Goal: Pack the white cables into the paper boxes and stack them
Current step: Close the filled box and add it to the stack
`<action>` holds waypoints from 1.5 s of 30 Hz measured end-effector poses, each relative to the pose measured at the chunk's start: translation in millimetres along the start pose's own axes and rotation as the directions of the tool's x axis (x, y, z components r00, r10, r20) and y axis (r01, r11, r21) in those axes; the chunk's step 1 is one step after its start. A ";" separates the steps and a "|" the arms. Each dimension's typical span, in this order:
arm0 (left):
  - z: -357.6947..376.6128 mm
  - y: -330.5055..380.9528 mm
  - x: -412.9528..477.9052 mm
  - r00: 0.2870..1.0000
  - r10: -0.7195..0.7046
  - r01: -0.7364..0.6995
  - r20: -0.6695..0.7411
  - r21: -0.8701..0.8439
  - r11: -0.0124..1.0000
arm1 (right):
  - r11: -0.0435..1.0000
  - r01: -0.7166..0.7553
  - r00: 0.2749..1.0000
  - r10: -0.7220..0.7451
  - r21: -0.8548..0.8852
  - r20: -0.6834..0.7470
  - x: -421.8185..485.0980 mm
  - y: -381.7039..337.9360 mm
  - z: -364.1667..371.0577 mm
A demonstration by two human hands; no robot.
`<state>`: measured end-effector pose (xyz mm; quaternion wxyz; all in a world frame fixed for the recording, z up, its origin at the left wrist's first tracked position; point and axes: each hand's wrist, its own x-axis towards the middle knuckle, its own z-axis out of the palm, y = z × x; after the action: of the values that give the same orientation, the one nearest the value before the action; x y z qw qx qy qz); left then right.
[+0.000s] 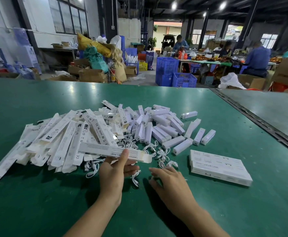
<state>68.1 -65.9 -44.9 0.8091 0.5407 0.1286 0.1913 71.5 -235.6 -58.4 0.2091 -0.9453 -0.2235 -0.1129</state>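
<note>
A green table (pixel 37 194) is spread at the left with a heap of long flat white printed paper boxes (pixel 57 142). One narrow white paper box (pixel 105 149) is pinched by the left hand (pixel 114 170), thumb on top, with its long axis left to right and its open flap rightward. Small coiled white cables (pixel 163 153) are strewn beside the right hand (pixel 169 182), whose fingers are bent; whether anything is gripped cannot be told.

Left hand (pixel 116 170) pinches a paper box (pixel 105 149); right hand (pixel 167 181) lies palm-down, fingers curled.
</note>
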 end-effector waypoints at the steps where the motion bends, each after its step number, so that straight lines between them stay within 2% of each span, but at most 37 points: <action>1: 0.0 0.2 -0.5 1.000 0.001 -0.001 -0.001 -0.003 1.000 | 0.999 -0.009 1.000 0.008 0.047 0.009 -0.8 0.4 -1.1; 5: 0.1 1.1 -0.7 1.000 -0.004 0.004 -0.003 -0.008 1.000 | 0.989 -0.056 0.998 0.053 0.135 0.026 -1.8 2.9 -3.7; 14: -2.9 0.0 -2.0 0.999 0.009 -0.009 0.036 0.010 1.000 | 0.998 -0.052 0.992 0.049 0.022 0.115 -4.9 9.2 -11.3; 17: -3.5 -1.0 -3.0 0.999 0.013 -0.014 0.044 0.023 1.000 | 0.987 -0.134 0.990 0.129 0.090 0.058 -7.1 8.4 -19.1; 19: -4.7 -1.7 -3.2 0.999 0.009 -0.011 0.053 0.031 0.999 | 0.962 -0.174 0.982 0.184 0.211 -0.030 -8.3 4.2 -23.8; 22: -5.6 -2.0 -3.3 0.998 0.021 -0.024 0.066 0.045 0.999 | 0.889 -0.170 0.952 0.260 0.425 -0.164 -11.2 -1.5 -28.9; 26: -3.3 -2.0 -5.7 0.996 0.031 -0.037 0.084 0.070 0.997 | 0.767 -0.139 0.921 0.333 0.626 -0.204 -13.7 -9.2 -32.6; 33: 2.3 -1.8 -19.1 0.977 0.055 -0.077 0.205 0.102 0.992 | 0.514 -0.243 0.899 0.438 0.823 -0.008 -10.8 -12.9 -31.3; 36: 4.0 -1.0 -22.9 0.968 0.061 -0.089 0.245 0.108 0.990 | 0.403 -0.236 0.896 0.443 0.884 0.037 -10.5 -12.6 -33.7; 43: 3.0 -1.9 -24.2 0.952 0.083 -0.130 0.294 0.143 0.981 | 0.323 -0.250 0.918 0.379 0.913 0.117 -12.4 -11.4 -36.9; 45: 2.1 -1.5 -22.4 0.958 0.081 -0.121 0.274 0.134 0.983 | 0.269 -0.268 0.924 0.345 0.925 0.167 -12.5 -9.8 -36.6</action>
<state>49.2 -78.1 -45.5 0.7652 0.6267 0.0042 0.1474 51.6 -248.7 -26.4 0.7372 -0.6719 -0.0538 0.0468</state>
